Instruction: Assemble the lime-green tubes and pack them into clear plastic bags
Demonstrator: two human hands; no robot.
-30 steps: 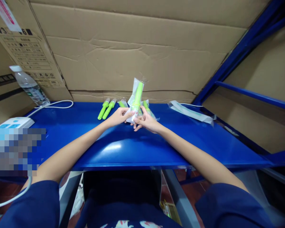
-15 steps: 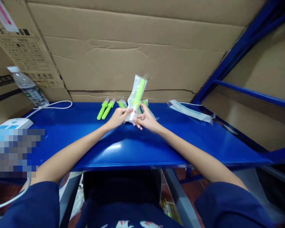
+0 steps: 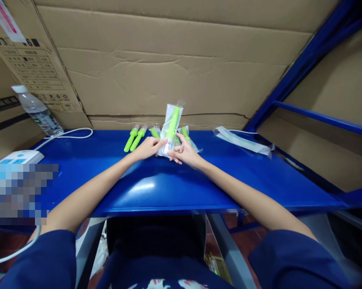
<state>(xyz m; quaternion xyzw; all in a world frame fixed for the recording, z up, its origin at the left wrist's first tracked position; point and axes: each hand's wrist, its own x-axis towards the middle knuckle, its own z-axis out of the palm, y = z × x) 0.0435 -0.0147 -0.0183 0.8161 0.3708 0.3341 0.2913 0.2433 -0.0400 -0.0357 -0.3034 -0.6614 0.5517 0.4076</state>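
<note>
Between my two hands is a clear plastic bag with a bright green, stick-shaped tool (image 3: 174,121) inside, tilted with its top leaning right. My left hand (image 3: 150,147) is closed on the lower left of the bag, thumb on the front. On the lower right, my right hand (image 3: 187,153) pinches the same bag, with some fingers behind it. Two unwrapped green tools with translucent caps (image 3: 138,138) lie left of my left hand. Bagged green tools (image 3: 186,133) lie on the table behind my hands, partly hidden. The tools' exact kind is unclear.
The blue table (image 3: 174,188) meets a cardboard wall (image 3: 168,64) at the back. A water bottle (image 3: 39,112) and a white power strip (image 3: 21,157) with a cable stand at left. A flat clear plastic strip (image 3: 244,142) lies at right, near a blue metal frame (image 3: 313,116).
The bagged green tool has come down slightly and its top has shifted a little left. Both hands keep their hold on the bag.
</note>
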